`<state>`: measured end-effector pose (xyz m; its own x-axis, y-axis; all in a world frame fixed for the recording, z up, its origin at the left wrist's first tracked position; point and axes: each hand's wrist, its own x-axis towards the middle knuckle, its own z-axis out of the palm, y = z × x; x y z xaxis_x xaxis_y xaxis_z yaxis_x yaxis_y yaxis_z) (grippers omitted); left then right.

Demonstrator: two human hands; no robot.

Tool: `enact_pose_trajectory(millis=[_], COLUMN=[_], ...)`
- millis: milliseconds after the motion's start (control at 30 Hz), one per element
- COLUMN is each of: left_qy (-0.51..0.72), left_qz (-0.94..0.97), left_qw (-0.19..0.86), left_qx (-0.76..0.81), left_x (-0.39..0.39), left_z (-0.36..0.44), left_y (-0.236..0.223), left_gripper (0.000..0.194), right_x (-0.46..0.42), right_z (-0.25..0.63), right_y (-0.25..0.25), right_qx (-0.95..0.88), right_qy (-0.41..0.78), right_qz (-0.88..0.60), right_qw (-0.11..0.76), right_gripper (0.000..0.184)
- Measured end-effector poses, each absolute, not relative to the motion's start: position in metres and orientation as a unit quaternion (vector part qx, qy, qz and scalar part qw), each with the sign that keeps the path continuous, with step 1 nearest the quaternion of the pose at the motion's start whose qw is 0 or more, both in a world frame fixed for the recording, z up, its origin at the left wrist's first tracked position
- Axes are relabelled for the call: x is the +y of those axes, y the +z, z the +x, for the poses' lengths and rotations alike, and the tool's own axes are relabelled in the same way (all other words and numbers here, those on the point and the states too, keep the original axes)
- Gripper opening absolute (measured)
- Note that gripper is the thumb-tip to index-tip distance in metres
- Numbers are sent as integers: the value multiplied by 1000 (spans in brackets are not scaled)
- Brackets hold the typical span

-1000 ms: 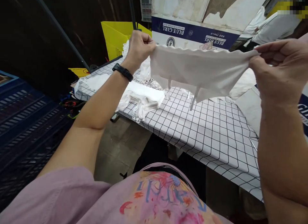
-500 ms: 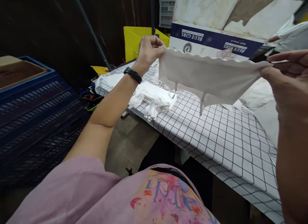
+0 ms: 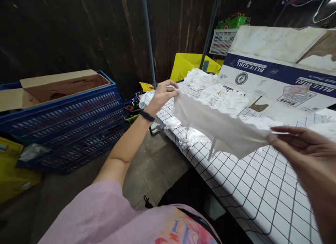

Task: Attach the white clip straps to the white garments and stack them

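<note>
My left hand (image 3: 162, 96), with a dark band on the wrist, pinches one upper corner of a thin white cloth piece (image 3: 223, 127). At the opposite corner, my right hand (image 3: 301, 142) grips it between thumb and fingers. Stretched between both hands, the cloth slopes down to the right above the table. Its upper edge is wavy, and narrow strips dangle from its lower side. Behind it lies a heap of similar white cloth pieces (image 3: 228, 100); a smaller bunch (image 3: 193, 137) rests near the table's front edge, partly covered by the held cloth.
A black-and-white checked cloth (image 3: 252, 188) covers the table. At its back stands an opened carton (image 3: 273, 72) with blue print. Further off are a yellow bin (image 3: 182, 65) and a grey crate (image 3: 223, 41). To the left, a blue crate (image 3: 78, 128) holds a cardboard box (image 3: 65, 83).
The view has swung left, bringing more of the blue crate into sight. Both hands appear lower in the picture, and the cloth, still held at both corners, slopes more steeply to the right.
</note>
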<state>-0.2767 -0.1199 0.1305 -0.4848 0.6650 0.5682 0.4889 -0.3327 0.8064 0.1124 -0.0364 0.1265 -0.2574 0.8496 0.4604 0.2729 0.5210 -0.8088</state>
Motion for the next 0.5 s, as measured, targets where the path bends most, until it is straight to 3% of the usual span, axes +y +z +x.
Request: enact_pose_trajectory(millis=[100, 200, 333, 500], left_qy=[646, 658, 666, 619], left_qz=[466, 413, 388, 368], left_qw=[-13, -37, -27, 43], left_qx=[604, 628, 637, 692], left_x=[-162, -186, -162, -67], left_z=[-289, -304, -323, -347], left_y=[116, 100, 82, 51], left_gripper=[20, 19, 16, 22], right_x=[-65, -74, -44, 22], right_z=[97, 76, 48, 20], right_y=[110, 89, 60, 16], right_qx=[-760, -785, -771, -697], right_qy=[410, 447, 457, 539], right_qz=[-357, -307, -318, -353], right_qw=[357, 299, 310, 315], right_gripper=[38, 27, 25, 35])
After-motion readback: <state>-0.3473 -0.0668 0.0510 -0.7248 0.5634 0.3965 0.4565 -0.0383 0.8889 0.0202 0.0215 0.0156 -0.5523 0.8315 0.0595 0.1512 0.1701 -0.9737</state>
